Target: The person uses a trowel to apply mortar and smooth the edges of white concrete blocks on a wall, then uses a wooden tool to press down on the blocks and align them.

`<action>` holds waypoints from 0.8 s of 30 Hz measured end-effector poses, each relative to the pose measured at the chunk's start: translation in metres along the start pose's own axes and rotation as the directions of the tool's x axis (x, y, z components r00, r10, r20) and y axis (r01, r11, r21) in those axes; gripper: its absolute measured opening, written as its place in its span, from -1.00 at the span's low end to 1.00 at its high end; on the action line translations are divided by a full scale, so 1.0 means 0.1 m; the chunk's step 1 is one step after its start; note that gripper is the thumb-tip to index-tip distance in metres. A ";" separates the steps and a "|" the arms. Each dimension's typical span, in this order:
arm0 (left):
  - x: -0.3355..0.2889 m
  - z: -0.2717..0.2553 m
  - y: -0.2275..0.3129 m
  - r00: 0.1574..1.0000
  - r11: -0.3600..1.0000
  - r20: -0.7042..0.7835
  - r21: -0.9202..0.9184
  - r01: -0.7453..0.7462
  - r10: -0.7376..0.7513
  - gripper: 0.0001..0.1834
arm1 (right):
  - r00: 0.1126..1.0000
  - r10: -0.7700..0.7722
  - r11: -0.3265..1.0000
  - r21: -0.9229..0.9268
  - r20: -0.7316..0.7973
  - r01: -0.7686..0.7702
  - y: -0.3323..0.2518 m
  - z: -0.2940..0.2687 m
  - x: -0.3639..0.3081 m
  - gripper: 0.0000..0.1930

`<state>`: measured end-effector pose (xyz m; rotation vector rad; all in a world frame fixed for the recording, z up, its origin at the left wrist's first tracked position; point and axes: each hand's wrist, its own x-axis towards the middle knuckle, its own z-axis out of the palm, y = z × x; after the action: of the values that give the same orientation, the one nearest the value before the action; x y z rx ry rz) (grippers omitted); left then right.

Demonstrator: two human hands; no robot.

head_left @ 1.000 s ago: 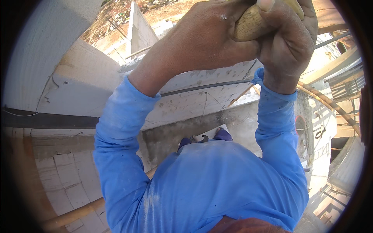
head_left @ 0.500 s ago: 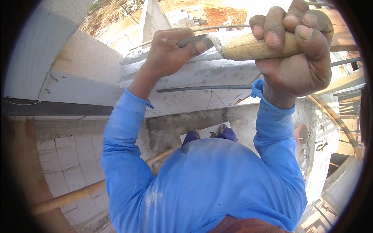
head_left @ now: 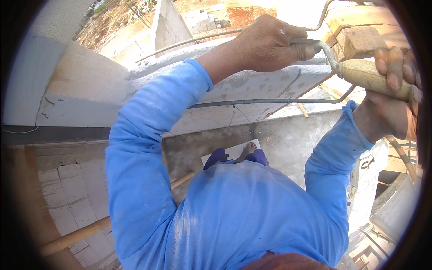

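A trowel with a pale wooden handle point(head_left: 366, 75) and a bent metal neck is held up at the upper right, between my two hands. My right hand point(head_left: 396, 101) is closed round the handle near its end, partly cut off by the dark rim of the view. My left hand point(head_left: 272, 45) is closed on the metal part beside the neck, thumb along it. Most of the blade is hidden by that hand. Below the left hand runs the top of a pale, grey-stained wall point(head_left: 238, 87).
A bent steel bar point(head_left: 270, 102) crosses in front of the wall. Wooden beams point(head_left: 371, 40) are stacked at the upper right. A round pole point(head_left: 76, 235) slants across the lower left by a block wall point(head_left: 74, 184). My feet are on a pale board point(head_left: 208, 158).
Both hands have moved right with the trowel, the right hand also lower. The trowel now tilts down toward the handle's end. Both hands keep their hold.
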<state>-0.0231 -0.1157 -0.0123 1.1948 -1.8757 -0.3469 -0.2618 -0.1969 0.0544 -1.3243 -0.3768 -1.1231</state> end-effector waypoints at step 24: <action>-0.43 -0.72 -0.01 0.988 0.994 0.115 0.050 0.102 -0.107 -0.57 | 0.985 -0.001 0.989 0.148 0.174 -0.025 0.61 0.35 0.05 -0.68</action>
<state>0.0413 -0.0650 0.0074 1.3315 -1.9337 -0.4436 -0.1977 -0.1774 0.0334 -1.2930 -0.5697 -0.9534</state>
